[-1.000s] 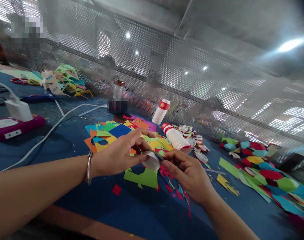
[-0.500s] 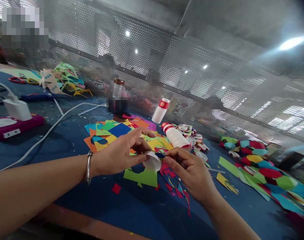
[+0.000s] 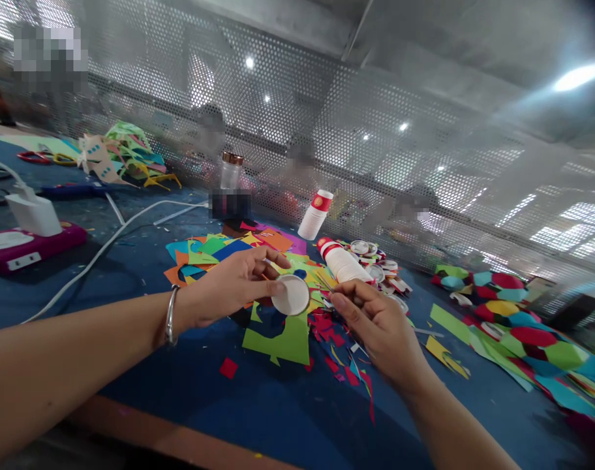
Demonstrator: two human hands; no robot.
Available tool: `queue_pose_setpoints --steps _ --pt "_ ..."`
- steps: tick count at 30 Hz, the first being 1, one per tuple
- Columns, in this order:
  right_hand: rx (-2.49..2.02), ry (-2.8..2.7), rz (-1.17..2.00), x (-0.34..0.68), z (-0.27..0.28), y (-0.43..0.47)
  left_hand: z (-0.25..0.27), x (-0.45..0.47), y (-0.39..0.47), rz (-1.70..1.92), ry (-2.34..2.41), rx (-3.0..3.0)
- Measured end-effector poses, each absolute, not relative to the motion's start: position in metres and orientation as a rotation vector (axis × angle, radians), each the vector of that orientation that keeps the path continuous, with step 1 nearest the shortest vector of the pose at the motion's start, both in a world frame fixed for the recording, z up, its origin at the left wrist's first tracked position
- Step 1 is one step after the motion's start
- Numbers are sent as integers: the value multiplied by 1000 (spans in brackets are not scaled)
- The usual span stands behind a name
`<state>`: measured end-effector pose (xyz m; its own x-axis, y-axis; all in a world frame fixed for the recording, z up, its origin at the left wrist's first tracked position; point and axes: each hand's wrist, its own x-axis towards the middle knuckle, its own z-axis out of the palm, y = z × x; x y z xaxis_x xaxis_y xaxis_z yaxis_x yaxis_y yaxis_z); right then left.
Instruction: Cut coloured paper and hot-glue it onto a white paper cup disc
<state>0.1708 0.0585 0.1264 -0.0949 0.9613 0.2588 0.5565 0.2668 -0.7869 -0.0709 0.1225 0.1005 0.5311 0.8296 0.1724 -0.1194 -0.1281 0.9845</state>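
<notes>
My left hand (image 3: 246, 282) pinches a white round paper cup bottom (image 3: 291, 296) between thumb and fingers, its flat face turned toward me. A small dark blue piece (image 3: 301, 274) shows just above its rim; whether it touches the disc I cannot tell. My right hand (image 3: 368, 313) is closed in a pinch to the right of the disc and apart from it. Something thin and narrow sticks out at its fingertips, too small to name. Below the hands lies a green paper sheet (image 3: 292, 343) with round cut-outs, beside many red paper scraps (image 3: 327, 329).
Stacked paper cups (image 3: 313, 219) stand behind, and another stack (image 3: 344, 260) lies on its side near several cut cup rings (image 3: 376, 271). Colourful paper shapes (image 3: 532, 336) are at right. A power strip (image 3: 38, 251) and white cable (image 3: 102, 251) lie at left; a jar (image 3: 230, 171) stands behind.
My right hand has drawn slightly right, away from the cup bottom. The white disc has shifted up and left and now faces me more. The dark blue piece is no longer at my right fingertips.
</notes>
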Motion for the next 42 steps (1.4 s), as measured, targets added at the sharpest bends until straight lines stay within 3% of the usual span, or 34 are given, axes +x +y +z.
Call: queue_pose_setpoints --steps 6,20,36,42 --pt "-1455 -1903 634 178 125 63 105 -72 128 880 672 1183" --pt "-1669 -2384 577 144 107 48 99 -68 131 873 683 1202" --pt "-1521 -2469 541 140 107 39 100 -74 135 797 650 1404" --pt "-1495 -2234 523 148 103 48 102 -75 131 809 625 1307"
